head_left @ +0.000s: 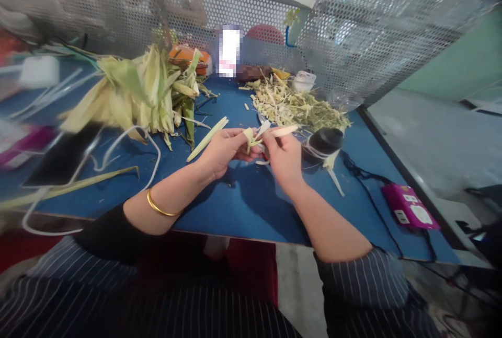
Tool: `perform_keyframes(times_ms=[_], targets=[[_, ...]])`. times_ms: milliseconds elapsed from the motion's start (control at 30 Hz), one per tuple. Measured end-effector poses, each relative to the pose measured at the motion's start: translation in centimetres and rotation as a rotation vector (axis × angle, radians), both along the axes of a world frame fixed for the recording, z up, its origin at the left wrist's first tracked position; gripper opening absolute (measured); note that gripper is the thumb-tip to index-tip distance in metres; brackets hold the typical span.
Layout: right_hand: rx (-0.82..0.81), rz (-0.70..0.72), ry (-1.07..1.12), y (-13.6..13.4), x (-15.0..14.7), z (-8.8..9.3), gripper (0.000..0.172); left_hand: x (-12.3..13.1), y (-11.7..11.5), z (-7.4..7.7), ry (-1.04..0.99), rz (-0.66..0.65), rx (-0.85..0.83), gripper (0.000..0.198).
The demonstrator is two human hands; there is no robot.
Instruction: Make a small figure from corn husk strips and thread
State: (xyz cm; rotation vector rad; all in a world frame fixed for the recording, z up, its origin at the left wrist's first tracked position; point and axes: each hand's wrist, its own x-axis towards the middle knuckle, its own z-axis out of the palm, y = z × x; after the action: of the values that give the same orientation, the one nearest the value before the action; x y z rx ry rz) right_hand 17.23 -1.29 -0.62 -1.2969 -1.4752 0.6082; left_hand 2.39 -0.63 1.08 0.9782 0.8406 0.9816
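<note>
Over the middle of the blue table (251, 207), both of my hands are closed on pale strips of corn husk (249, 137). My left hand (227, 150) pinches a folded strip between thumb and fingers. Fingers of my right hand (284, 155) hold husk too, and one strip sticks out above them to the right. Some of what lies between the hands is hidden by the fingers. Beside my left hand lies a single green-yellow husk strip (207, 138). Just right of my right hand is a black spool-like object (324, 143) with pale thread around it.
A large heap of corn husks (145, 87) lies at the left, near a phone (63, 158) and a white cable (157, 163). Husk scraps (294, 103) are piled at the back right. A magenta power box (410, 206) with black cords sits at the right edge. Perforated metal sheet (251, 3) stands behind.
</note>
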Motion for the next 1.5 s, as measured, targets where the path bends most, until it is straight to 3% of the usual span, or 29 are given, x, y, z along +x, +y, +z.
perform_keyframes(times_ms=[100,333,600,733,933,1067,1167,1300,1400,1500], targets=[[-0.101,0.038,0.038,0.4,0.0,-0.6,0.018,0.1,0.0,-0.1,0.064,0.044,-0.01,0.02],[-0.067,-0.069,-0.077,0.7,0.0,-0.7,0.028,0.0,0.5,-0.8,0.211,0.065,0.046,0.019],[-0.05,-0.108,-0.053,0.4,0.0,-0.2,0.024,-0.1,0.3,-0.4,0.018,-0.012,0.009,0.01],[-0.064,-0.099,-0.019,0.5,0.0,-0.5,0.023,-0.1,0.0,-0.3,0.032,-0.034,0.047,0.012],[-0.257,0.043,0.234,0.2,-0.5,-0.3,0.026,0.0,0.6,-1.0,0.112,0.166,0.077,0.024],[-0.383,0.102,0.413,-0.4,-1.1,0.1,0.014,-0.5,1.2,-0.8,0.061,0.37,0.058,0.021],[-0.279,0.244,0.324,-1.0,-1.3,0.2,0.019,-0.7,1.5,-0.7,0.094,0.435,0.081,0.016],[-0.039,0.476,-0.016,-1.4,-0.9,0.2,0.028,-0.6,1.3,-0.9,0.183,0.418,0.138,0.017],[0.117,0.44,-0.213,-1.4,-0.2,0.5,0.027,-0.4,1.0,-1.0,0.242,0.356,0.215,0.011],[0.327,0.246,-0.328,-1.0,0.6,1.0,0.022,-0.1,0.5,-0.5,0.281,0.237,0.256,0.005]])
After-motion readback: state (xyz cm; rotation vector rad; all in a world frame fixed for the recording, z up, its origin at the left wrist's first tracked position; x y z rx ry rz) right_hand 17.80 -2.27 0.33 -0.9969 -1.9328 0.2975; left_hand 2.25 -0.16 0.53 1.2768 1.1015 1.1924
